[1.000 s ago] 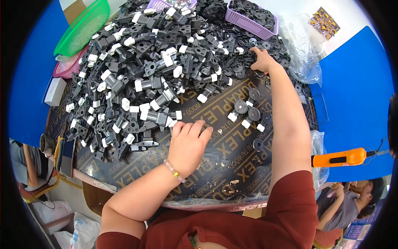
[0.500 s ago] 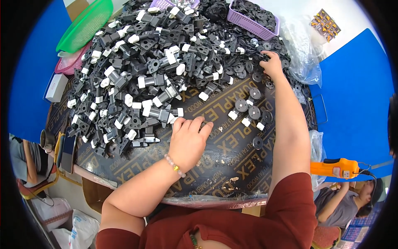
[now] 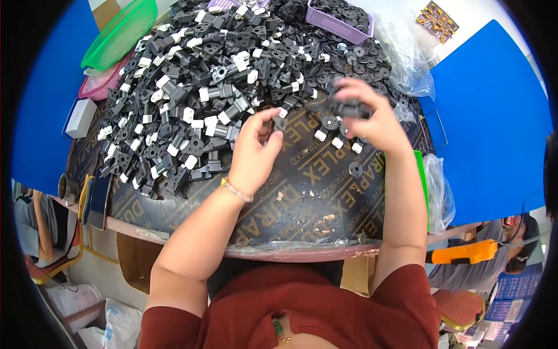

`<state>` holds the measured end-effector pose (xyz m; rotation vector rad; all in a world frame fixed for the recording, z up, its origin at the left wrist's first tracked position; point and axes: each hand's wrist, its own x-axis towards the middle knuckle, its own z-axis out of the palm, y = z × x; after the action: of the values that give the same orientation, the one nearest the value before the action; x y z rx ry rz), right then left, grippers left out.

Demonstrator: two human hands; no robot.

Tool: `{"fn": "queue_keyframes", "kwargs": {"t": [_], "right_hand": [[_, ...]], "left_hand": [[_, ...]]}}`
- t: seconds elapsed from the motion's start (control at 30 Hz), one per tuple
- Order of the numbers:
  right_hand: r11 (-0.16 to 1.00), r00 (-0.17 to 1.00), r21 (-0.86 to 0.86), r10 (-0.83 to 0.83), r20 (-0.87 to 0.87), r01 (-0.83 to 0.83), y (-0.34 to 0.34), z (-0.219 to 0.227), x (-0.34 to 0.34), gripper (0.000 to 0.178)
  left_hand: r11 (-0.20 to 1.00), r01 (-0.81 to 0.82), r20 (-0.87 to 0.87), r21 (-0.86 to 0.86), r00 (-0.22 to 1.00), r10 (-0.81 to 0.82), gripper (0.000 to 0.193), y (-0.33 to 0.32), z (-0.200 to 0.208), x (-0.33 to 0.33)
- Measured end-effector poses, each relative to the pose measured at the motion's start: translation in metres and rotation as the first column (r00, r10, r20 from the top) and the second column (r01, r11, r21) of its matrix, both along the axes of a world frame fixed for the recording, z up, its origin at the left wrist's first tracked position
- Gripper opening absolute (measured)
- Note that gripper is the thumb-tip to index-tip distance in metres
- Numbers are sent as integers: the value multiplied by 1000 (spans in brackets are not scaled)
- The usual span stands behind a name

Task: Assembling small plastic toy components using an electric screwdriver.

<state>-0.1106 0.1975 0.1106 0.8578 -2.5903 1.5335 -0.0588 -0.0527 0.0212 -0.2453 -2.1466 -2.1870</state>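
Observation:
In my right hand (image 3: 375, 119) is a clutch of black plastic parts (image 3: 347, 109), smeared by motion, so their shapes are hard to tell. It is over the right part of the table, above a small group of black discs (image 3: 329, 121) with white-ended pieces (image 3: 337, 142) beside them. My left hand (image 3: 254, 152) is curled at the right edge of the heap, thumb and fingers bent round something small and greyish that I cannot make out. The big heap of black plastic parts with white caps (image 3: 218, 93) spreads to the left and beyond both hands.
Loose black discs (image 3: 372, 68) lie at the back right, near a purple basket (image 3: 337, 28) of similar discs. Green (image 3: 119, 41) and pink baskets and a white box (image 3: 81, 118) stand at the left. An orange power screwdriver (image 3: 465, 252) hangs at the right. Clear plastic bags (image 3: 404, 58) line the right edge.
My right hand has come back from the disc pile toward the middle, now carrying black parts. My left hand has lifted and turned, its fingers curling inward. The view has shifted slightly.

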Motion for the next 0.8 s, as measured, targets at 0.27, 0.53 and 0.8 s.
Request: {"fn": "queue_keyframes", "kwargs": {"t": [0.27,0.53,0.8], "right_hand": [[887,984,432,179,7,-164,-39,-53,111,49],[820,988,557,155,6,-132,-32,-53,146,80],[855,979,488,102,174,-176,-3,-28,139,92]], "left_hand": [[956,21,21,292,999,-28,36,4,0,-3],[949,36,28,314,998,-48,36,7,0,3],[941,76,20,330,996,-88,37,15,-1,2]]}}
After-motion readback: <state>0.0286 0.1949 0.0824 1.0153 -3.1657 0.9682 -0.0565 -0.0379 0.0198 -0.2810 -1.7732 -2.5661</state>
